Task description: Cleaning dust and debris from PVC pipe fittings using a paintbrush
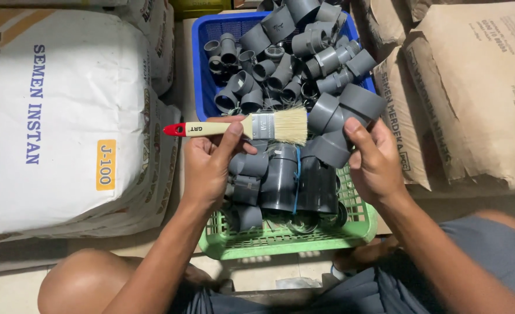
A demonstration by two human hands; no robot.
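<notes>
Left hand: closed around the pale wooden handle of a paint brush, thumb on top and fingers curled beneath; the brush lies crosswise with its red-tipped end pointing to the person's left.
Brush head: a metal ferrule and pale, dry-looking bristles, fanned slightly, the tips just beside the fitting in the other hand and seemingly touching it.
Right hand: pinching a grey pipe fitting, thumb on the near face and fingers wrapped behind.
Fitting held: a branched grey plastic piece with wide round sockets, matt and dull, raised above the baskets between them.
Green basket: nearest the person, holding larger grey fittings, some standing on end; a blue band runs round one bundle.
Blue basket: farther off, heaped with smaller grey elbows and couplers lying every way.
Progress, as a judgement: one fitting is under the brush; both baskets are full and nothing shows which pieces are already brushed, so most of the pile appears to remain.
White sack: large, at the person's left, stacked on another.
Brown paper sacks: stacked at the right.
Floor: pale tiles under the baskets; the person's bare knee and grey shorts are at the bottom edge.
</notes>
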